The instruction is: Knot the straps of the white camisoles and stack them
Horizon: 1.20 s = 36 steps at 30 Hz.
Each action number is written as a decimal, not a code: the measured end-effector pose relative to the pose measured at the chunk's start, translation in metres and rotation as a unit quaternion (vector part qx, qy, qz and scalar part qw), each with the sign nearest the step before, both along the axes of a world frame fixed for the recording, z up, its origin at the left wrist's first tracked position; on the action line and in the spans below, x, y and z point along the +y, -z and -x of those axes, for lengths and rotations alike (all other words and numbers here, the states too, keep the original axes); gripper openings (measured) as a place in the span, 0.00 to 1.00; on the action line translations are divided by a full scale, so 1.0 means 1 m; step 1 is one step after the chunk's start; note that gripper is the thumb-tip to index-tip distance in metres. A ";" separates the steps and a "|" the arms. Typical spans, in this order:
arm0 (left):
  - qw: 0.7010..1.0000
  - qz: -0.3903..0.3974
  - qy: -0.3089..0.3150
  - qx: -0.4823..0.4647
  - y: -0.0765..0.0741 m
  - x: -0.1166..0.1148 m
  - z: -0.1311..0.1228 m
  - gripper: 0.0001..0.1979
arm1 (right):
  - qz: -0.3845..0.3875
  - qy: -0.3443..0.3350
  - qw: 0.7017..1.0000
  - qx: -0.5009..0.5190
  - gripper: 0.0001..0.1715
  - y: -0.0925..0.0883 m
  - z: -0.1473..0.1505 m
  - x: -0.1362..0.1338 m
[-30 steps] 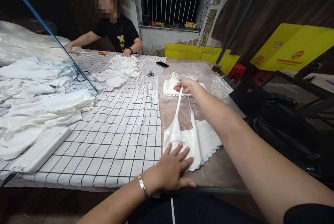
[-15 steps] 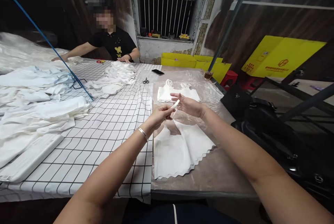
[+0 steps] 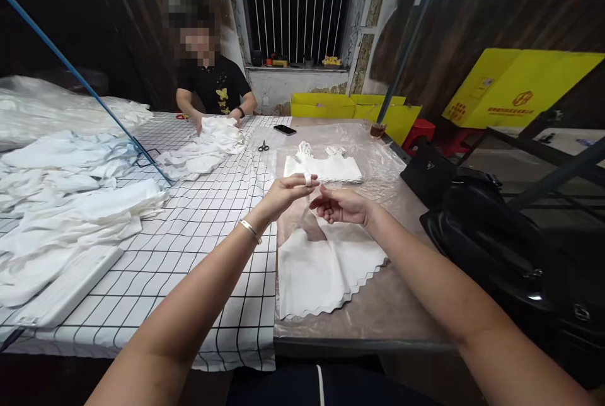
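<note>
A white top [image 3: 321, 267] with a scalloped hem lies on the brown table in front of me. My left hand [image 3: 286, 190], with a silver bangle at the wrist, is closed on its white strap, which is wrapped round a finger. My right hand [image 3: 341, 205] hovers just to the right of it, palm up with curled fingers, close to the strap. Whether the right fingers pinch the strap I cannot make out. Beyond my hands lies a folded stack of white tops [image 3: 326, 166] on clear plastic sheet.
A black-and-white checked cloth [image 3: 198, 248] covers the left of the table, with heaps of white garments [image 3: 70, 204]. Scissors [image 3: 263, 146] and a phone [image 3: 285, 130] lie further back. A person in black handles a white pile [image 3: 208, 141] opposite. Black bags [image 3: 496, 236] sit right.
My left hand lifted off the garment's body and took the strap. My right hand drew back from the far stack towards me; both hands now meet above the top.
</note>
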<state>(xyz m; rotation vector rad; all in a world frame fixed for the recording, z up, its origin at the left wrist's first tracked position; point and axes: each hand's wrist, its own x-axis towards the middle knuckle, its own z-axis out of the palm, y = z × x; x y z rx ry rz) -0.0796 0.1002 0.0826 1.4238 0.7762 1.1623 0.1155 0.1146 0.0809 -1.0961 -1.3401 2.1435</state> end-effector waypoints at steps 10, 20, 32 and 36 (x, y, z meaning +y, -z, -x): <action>0.913 -0.315 -0.033 0.257 -0.034 0.010 0.005 0.10 | -0.054 -0.058 0.975 0.208 0.14 -0.009 -0.002 -0.012; 0.950 -0.222 -0.048 0.214 -0.002 0.015 0.006 0.14 | -0.084 -0.097 0.991 0.046 0.16 -0.001 0.007 -0.024; 0.875 -0.074 -0.194 0.437 0.041 -0.055 0.005 0.08 | -0.014 0.112 0.993 0.026 0.09 0.021 -0.002 -0.017; 0.818 -0.038 -0.120 0.561 0.073 -0.090 -0.011 0.12 | -0.037 0.128 0.991 -0.005 0.09 0.040 -0.007 -0.018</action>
